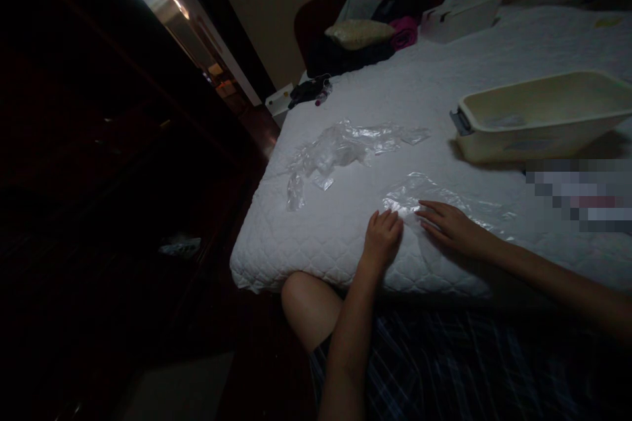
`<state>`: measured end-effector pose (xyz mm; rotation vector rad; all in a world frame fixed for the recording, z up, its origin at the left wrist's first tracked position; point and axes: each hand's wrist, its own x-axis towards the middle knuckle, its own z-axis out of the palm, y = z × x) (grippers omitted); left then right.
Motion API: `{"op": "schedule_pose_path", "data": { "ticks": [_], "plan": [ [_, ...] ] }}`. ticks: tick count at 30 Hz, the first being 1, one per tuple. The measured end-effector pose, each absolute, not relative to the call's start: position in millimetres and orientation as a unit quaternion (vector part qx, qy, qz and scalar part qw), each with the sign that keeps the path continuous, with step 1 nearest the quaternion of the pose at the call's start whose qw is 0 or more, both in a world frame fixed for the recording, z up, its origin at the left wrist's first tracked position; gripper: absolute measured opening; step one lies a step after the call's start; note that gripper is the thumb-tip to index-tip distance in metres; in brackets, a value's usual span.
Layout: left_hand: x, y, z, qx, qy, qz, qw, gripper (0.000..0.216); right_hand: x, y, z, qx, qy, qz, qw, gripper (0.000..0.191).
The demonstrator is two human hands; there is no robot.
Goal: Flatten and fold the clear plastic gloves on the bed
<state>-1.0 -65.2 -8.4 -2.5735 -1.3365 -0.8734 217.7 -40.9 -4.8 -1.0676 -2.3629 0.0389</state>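
Note:
A clear plastic bag (412, 192) lies spread out near the front of the white quilted bed. My left hand (384, 237) is at its near left edge, fingers bent and closed on the plastic; the fingertips are partly hard to make out in the dim light. Just to the right, my right hand (449, 227) rests palm down over the same bag with its fingers stretched out and slightly apart. Farther back, a loose heap of crumpled clear plastic bags (340, 148) lies on the bed.
A cream plastic bin (538, 141) with a grey latch stands on the bed at right. A white box (461, 18), a yellowish pillow (360, 33) and a pink roll (405, 33) sit by the headboard. Dark floor lies left of the bed edge.

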Motion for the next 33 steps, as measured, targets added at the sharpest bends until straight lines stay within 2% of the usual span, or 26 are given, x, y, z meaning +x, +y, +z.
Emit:
{"op": "schedule_pose_path", "data": {
  "ticks": [10, 16, 20, 25, 33],
  "plan": [
    [-1, -64, -11, -0.856, -0.439, -0.262, 0.072, 0.014, 226, -42, -1, -0.380, -0.895, 0.007, 0.234, 0.033],
    [1, -66, -11, -0.852, -0.423, -0.290, 0.105, 0.018, 222, -50, 9, -0.399, -0.873, 0.021, 0.280, 0.031],
    [4, -70, -11, -0.864, -0.414, -0.264, 0.109, 0.020, 229, -60, 14, -0.372, -0.880, 0.033, 0.294, 0.030],
    [8, -72, -12, -0.881, -0.395, -0.227, 0.129, 0.022, 240, -70, 5, -0.316, -0.909, 0.011, 0.272, 0.032],
    [7, -70, -19, -0.884, -0.396, -0.209, 0.136, 0.021, 238, -71, -9, -0.320, -0.913, 0.014, 0.252, 0.030]
  ]
}}
